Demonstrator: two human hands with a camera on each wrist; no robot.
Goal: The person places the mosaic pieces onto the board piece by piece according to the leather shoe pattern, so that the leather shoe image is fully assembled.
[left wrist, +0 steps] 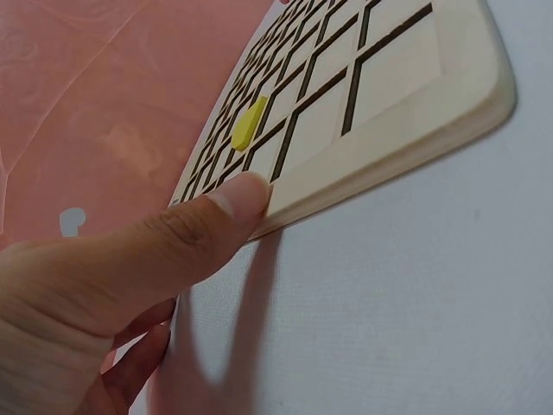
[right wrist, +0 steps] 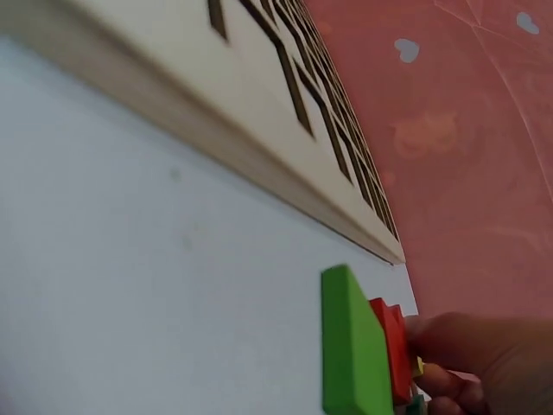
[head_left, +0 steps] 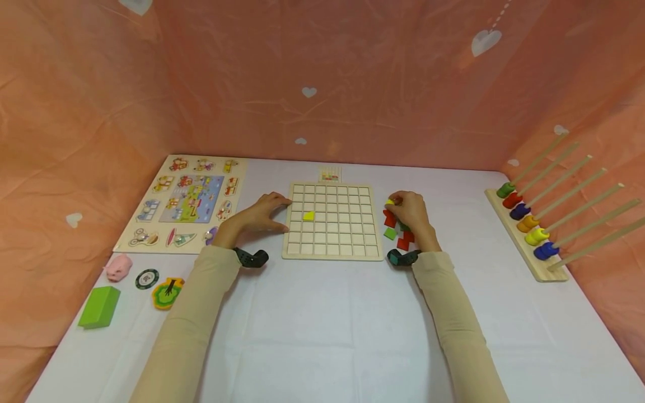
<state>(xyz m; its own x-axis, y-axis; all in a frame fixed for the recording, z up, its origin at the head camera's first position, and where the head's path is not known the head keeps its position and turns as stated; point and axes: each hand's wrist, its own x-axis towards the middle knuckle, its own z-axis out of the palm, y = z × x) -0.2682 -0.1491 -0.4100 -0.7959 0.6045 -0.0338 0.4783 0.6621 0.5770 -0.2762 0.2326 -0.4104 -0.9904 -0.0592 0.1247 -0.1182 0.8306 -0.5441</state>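
A wooden grid board [head_left: 332, 257] lies flat at mid-table, with one yellow piece [head_left: 308, 216] in its left part. Along the board's left edge rests my left hand [head_left: 259, 215], fingers spread. The left wrist view shows its thumb [left wrist: 242, 197] touching the board's rim. Just right of the board, my right hand [head_left: 410, 210] pinches a small yellow piece [head_left: 390, 202] over a loose pile. Red pieces [head_left: 389, 218] and a light green piece [head_left: 390, 233] show in that pile; my hand partly hides the others.
A small pattern card [head_left: 330, 174] lies behind the board. A peg puzzle [head_left: 151, 224] is at the back left; a pink pig [head_left: 118, 267], a round chip [head_left: 147, 279], a tree piece [head_left: 167, 293] and a green block [head_left: 99, 307] lie before it. A pegged ring stand [head_left: 526, 238] is far right.
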